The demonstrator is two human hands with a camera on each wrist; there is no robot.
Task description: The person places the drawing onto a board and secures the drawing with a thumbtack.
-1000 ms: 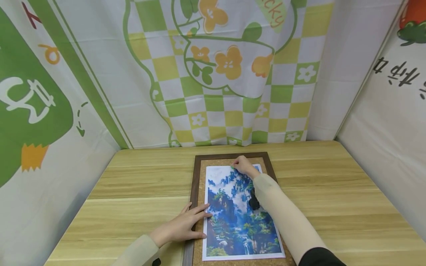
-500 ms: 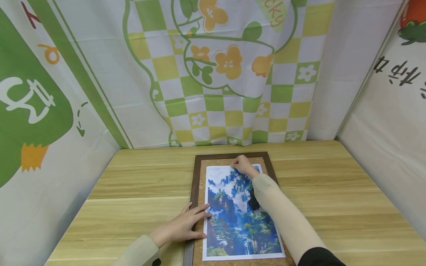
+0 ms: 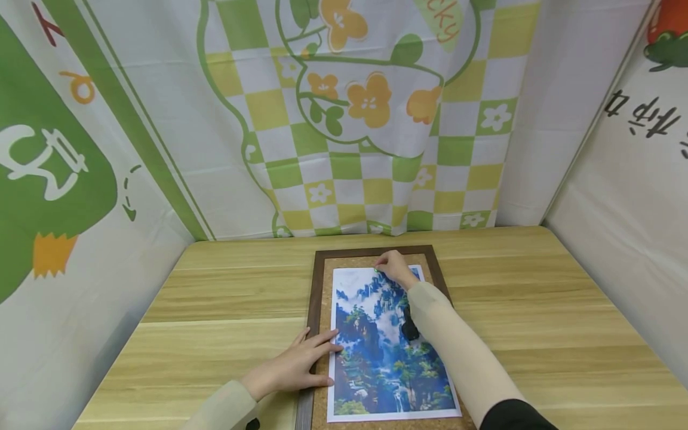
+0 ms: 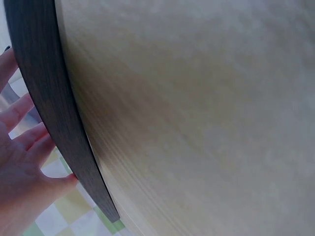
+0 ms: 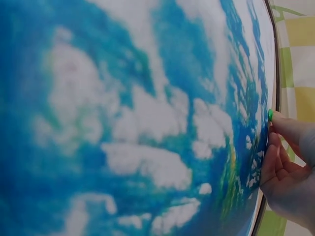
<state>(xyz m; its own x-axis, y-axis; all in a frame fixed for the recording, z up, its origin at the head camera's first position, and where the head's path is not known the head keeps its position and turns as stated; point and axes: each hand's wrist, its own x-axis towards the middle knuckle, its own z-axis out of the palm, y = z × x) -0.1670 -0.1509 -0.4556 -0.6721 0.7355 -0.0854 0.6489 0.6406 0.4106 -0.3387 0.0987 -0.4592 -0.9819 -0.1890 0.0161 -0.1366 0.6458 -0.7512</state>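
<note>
A printed landscape picture [image 3: 371,358] in blue and green lies on a cork board [image 3: 321,412] with a dark wooden frame [image 3: 315,298]. At the picture's top edge, my right hand [image 3: 396,267] pinches a small green push pin [image 3: 377,270] with fingers curled. Close up in the right wrist view, the green pin [image 5: 270,115] shows at the fingertip, against the sheet; its point is hidden. My left hand [image 3: 292,364] rests with fingers spread across the frame's left side, fingertips touching the picture's left edge. The left wrist view shows that hand [image 4: 24,162] beside the dark frame [image 4: 54,98].
The board lies on a light wooden table [image 3: 226,334]. Printed cloth curtains [image 3: 365,179] stand behind the table and along both sides. A black wrist device [image 3: 410,325] sits under my right wrist, over the picture.
</note>
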